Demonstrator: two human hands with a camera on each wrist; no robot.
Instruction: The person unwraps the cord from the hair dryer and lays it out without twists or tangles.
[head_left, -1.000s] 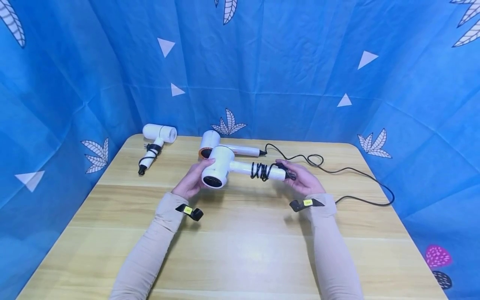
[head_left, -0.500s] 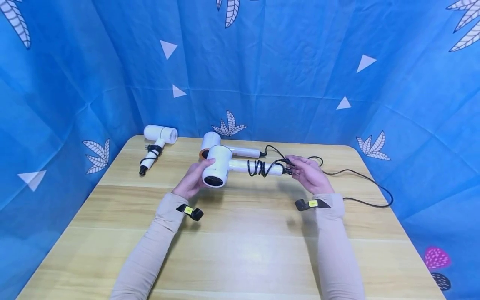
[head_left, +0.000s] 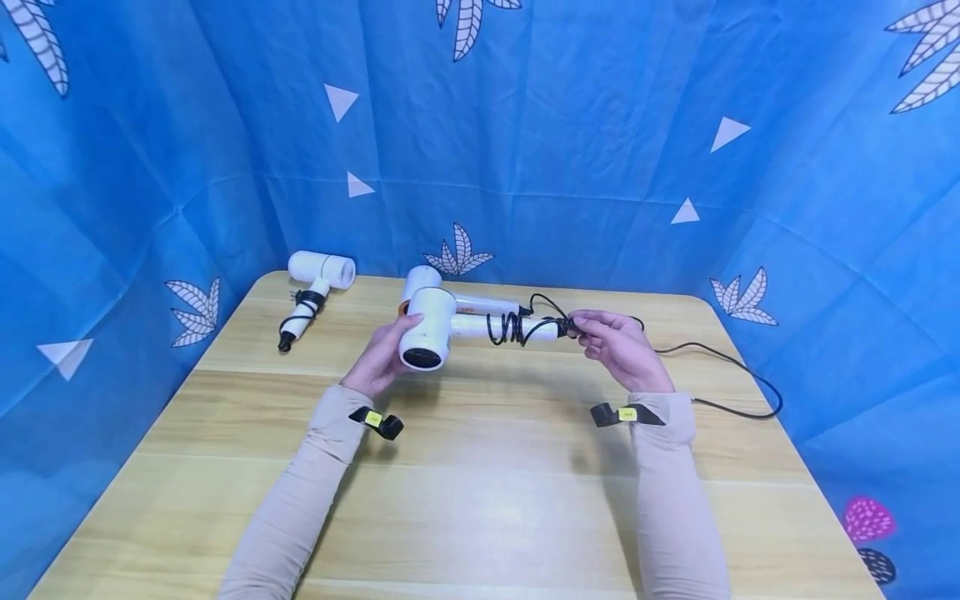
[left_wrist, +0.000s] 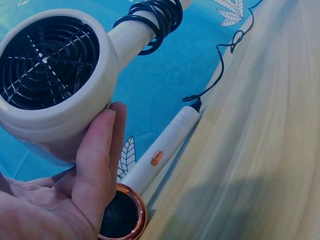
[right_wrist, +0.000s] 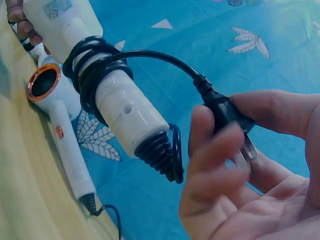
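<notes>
My left hand [head_left: 378, 360] holds a white hair dryer [head_left: 431, 325] by its head, raised over the table with the handle pointing right. The left wrist view shows the round black grille [left_wrist: 47, 62] and fingers bent against the housing. A black cord [right_wrist: 92, 75] is coiled several times around the handle. Thumb and fingers of my right hand [head_left: 618, 350] pinch the plug [right_wrist: 225, 112] at the cord's end, just beyond the handle's tip. In the right wrist view the plug's metal prongs point towards the palm, and a short stretch of cord arches from plug to coils.
Behind the held dryer lies a second white hair dryer [right_wrist: 62, 115] with a copper ring; its loose black cord [head_left: 716, 350] trails right across the table [head_left: 480, 500]. A third hair dryer [head_left: 318, 271], cord wrapped, lies at the back left. A blue curtain [head_left: 600, 108] surrounds the table.
My right hand has moved right from the handle's end, drawing the plug and a short length of cord off the handle. The held hair dryer has shifted slightly left and up.
</notes>
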